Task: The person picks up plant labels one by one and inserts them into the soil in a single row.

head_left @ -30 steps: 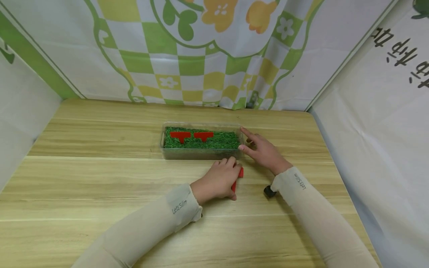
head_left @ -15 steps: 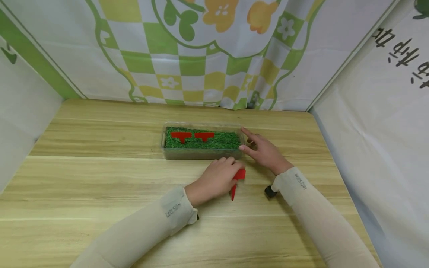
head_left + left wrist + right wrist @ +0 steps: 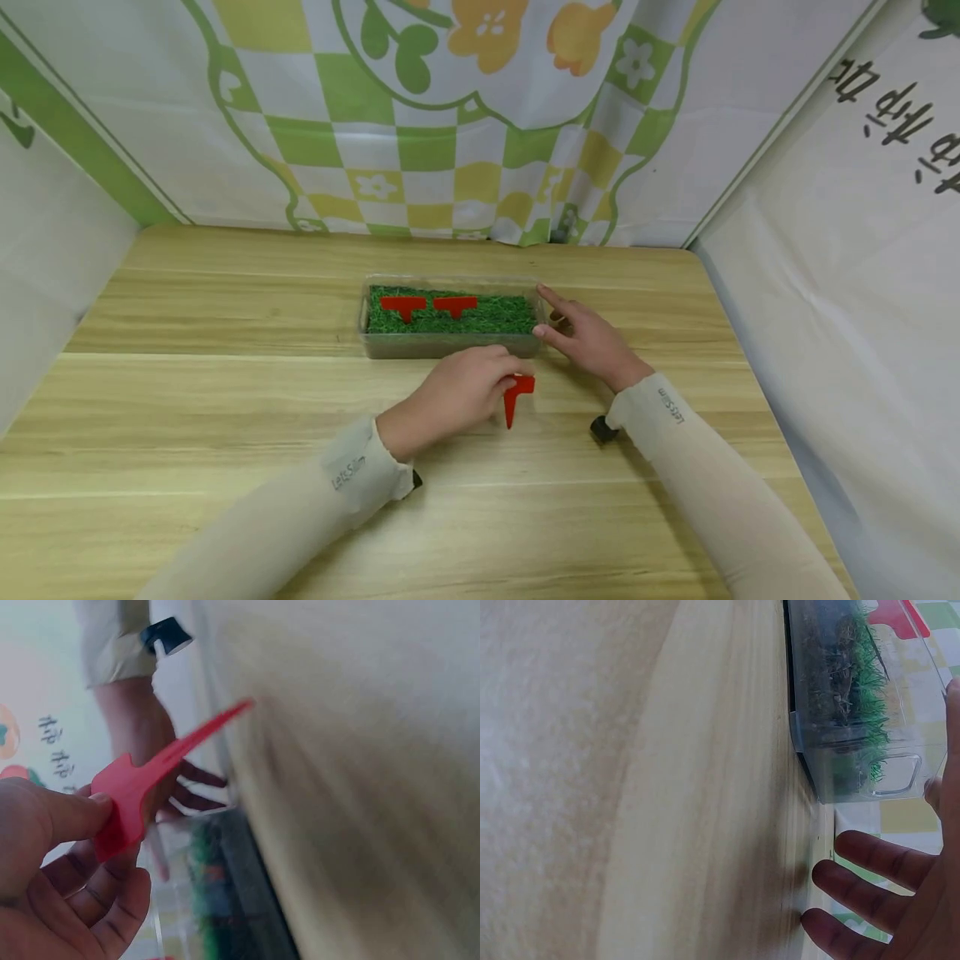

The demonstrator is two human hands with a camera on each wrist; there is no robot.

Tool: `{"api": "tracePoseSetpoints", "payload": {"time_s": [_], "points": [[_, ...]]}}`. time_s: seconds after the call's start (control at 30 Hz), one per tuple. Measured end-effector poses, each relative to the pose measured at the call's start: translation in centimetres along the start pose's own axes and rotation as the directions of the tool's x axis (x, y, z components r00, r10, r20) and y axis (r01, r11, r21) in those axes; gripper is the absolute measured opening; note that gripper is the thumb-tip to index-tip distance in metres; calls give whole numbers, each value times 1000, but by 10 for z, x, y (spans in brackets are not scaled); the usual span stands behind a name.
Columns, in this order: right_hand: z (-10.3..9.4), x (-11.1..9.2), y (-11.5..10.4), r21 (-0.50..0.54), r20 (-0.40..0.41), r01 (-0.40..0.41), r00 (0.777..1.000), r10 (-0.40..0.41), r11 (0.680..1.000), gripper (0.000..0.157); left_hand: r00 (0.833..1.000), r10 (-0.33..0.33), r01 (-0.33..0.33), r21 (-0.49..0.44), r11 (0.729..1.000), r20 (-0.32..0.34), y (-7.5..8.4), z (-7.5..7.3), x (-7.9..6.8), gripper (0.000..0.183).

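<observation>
Left hand (image 3: 457,390) pinched the red T-shaped plant marker (image 3: 516,395) point-down, while the right hand's (image 3: 592,340) straight fingers braced the clear grass tray (image 3: 450,343); best kept vertical.

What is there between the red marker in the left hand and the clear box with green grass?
Only bare wooden table: in the head view nothing lies between the red marker, pinched by the left hand, and the clear box.

wooden table (image 3: 225,400), clear grass tray (image 3: 450,342) resting centrally
</observation>
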State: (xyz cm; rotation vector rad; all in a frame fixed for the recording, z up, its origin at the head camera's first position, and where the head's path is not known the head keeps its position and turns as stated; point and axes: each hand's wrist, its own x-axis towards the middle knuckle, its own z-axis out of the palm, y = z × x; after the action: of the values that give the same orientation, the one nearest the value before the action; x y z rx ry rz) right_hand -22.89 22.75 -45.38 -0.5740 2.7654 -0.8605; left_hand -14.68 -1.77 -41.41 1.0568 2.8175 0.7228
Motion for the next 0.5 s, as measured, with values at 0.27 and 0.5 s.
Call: {"api": "tracePoseSetpoints", "payload": {"time_s": [0.27, 0.5], "points": [[-6, 1, -2, 2, -20, 3, 1000, -3, 1000, 72, 997, 15, -15, 11, 1000, -73, 0, -33, 4, 23], [-2, -1, -2, 16, 15, -14, 1000, 14, 1000, 72, 989, 43, -38, 39, 999, -143, 0, -50, 6, 21]]}}
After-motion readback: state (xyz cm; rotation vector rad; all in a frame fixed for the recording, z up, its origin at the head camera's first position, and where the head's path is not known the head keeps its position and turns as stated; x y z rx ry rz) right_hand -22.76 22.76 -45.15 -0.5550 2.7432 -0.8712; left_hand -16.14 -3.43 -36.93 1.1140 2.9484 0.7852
